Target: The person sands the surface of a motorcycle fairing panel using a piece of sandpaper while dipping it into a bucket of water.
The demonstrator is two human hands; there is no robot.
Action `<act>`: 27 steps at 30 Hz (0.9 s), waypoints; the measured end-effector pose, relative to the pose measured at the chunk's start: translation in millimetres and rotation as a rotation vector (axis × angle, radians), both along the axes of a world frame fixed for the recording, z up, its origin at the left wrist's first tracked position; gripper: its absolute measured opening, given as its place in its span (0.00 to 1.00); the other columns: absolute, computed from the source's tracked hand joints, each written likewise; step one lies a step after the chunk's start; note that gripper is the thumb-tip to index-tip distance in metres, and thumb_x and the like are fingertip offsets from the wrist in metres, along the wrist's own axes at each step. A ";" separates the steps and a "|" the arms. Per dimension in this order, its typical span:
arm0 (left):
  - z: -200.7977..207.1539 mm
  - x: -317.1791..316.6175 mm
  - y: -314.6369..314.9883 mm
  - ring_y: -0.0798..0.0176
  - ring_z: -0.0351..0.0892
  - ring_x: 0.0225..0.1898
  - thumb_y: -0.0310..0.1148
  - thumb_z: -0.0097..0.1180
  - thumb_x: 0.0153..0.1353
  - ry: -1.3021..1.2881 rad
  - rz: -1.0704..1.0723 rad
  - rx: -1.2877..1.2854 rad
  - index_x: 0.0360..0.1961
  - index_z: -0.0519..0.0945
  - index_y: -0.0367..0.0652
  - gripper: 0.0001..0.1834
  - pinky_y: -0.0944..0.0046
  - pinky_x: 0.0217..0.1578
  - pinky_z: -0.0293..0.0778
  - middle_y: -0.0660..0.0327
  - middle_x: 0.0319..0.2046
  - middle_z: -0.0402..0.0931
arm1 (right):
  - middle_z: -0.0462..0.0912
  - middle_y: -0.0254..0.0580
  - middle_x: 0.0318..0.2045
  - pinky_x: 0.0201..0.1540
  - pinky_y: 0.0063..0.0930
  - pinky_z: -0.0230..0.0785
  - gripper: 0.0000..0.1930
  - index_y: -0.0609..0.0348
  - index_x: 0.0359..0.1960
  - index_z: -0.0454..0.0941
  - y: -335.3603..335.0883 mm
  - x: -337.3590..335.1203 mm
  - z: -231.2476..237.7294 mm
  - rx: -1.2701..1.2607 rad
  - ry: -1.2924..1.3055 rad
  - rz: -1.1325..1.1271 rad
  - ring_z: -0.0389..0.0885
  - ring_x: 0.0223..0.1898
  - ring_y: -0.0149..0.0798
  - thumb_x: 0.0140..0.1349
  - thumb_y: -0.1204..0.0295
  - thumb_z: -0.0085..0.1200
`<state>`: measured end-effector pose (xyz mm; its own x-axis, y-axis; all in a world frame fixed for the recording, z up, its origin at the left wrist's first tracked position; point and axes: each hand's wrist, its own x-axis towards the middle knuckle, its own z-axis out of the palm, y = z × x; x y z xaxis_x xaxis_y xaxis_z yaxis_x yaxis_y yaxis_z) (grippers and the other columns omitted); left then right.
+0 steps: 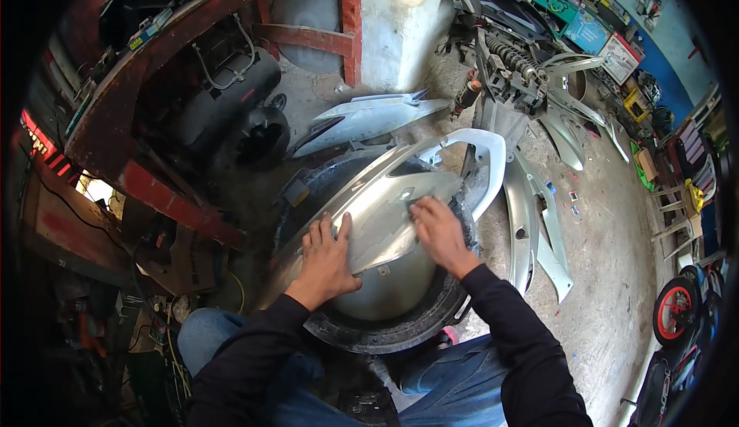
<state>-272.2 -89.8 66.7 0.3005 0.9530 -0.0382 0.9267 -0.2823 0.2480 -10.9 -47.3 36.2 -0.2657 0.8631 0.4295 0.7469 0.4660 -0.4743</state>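
Observation:
A silver-grey motorcycle body panel (377,231) lies tilted across a round black tub (377,341) holding cloudy grey liquid (392,288). My left hand (325,264) rests on the panel's near left part, fingers spread and pressed to its surface. On the panel's right side, my right hand (443,233) has its fingers bent together against the surface. Whatever the right fingers hold, if anything, is hidden. Darker, uneven patches show on the panel between my hands. At the panel's far right end curves a white loop-shaped section (495,161); whether it is one piece with the panel is unclear.
Beyond the tub lies a pale body panel (369,123). More silver panels (531,227) are on the concrete floor at right. A partly stripped motorcycle (512,61) stands far right. A red frame bench (177,204) and black tank (223,92) occupy the left.

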 end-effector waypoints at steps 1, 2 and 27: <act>0.5 -0.7 1.4 0.29 0.56 0.68 0.46 0.77 0.33 0.001 0.001 -0.007 0.76 0.52 0.37 0.69 0.39 0.67 0.56 0.27 0.69 0.54 | 0.82 0.50 0.53 0.66 0.46 0.69 0.15 0.62 0.49 0.83 1.3 0.6 -0.4 -0.032 -0.064 0.043 0.79 0.59 0.51 0.61 0.76 0.57; 0.5 -1.1 1.0 0.29 0.56 0.68 0.46 0.77 0.33 0.005 0.002 0.005 0.76 0.52 0.37 0.69 0.39 0.67 0.56 0.27 0.69 0.54 | 0.83 0.50 0.53 0.64 0.46 0.71 0.14 0.63 0.48 0.84 3.2 1.1 -1.1 0.044 -0.076 0.165 0.80 0.58 0.54 0.61 0.77 0.56; 2.8 -1.8 5.4 0.29 0.57 0.68 0.45 0.77 0.31 0.011 -0.016 0.024 0.75 0.54 0.37 0.68 0.39 0.66 0.58 0.29 0.69 0.54 | 0.83 0.55 0.48 0.62 0.47 0.73 0.15 0.66 0.48 0.82 3.7 -1.8 -7.6 0.132 0.070 0.003 0.82 0.54 0.56 0.59 0.79 0.57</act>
